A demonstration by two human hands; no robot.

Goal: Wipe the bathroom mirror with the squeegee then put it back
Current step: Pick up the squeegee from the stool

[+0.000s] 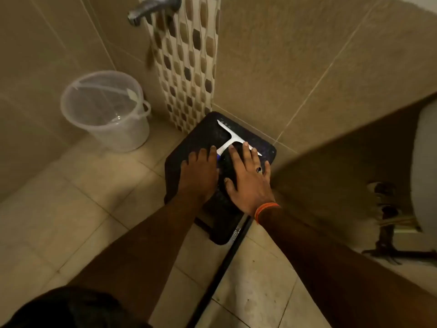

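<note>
Tiled bathroom corner, seen from the head camera: beige wall tiles, a mosaic strip [189,67] running down the corner, floor tiles [94,197] below.

Lying on a dark stool [189,143] pushed into that corner: one white squeegee [230,138], blade toward the wall, handle pointing back toward the hands. Reaching over it with both arms. Left hand [199,172] lying palm down, fingers together, covering the handle's blue end; whether actually gripping it, cannot tell. Right hand [248,178] spread flat just beside the handle, fingertips touching or lying over the near end of the blade, holding nothing.

Judging the step: either picking the squeegee up or having just set it back; impossible to say which from this view. For a clean pick-up: curling the left fingers fully round the handle, lifting straight up, keeping the right hand pressing the stool steady so it is not rocking. For putting back: laying it flat and central.

Counting: one squeegee, one stool, two hands, one ring [259,169] and one orange thread band [266,209] on the right. Beyond the left hand, well apart: one clear bucket [106,110], one tap [151,8] above it. Beyond the right hand: one white basin edge [425,162] with dark pipework under it.
</note>
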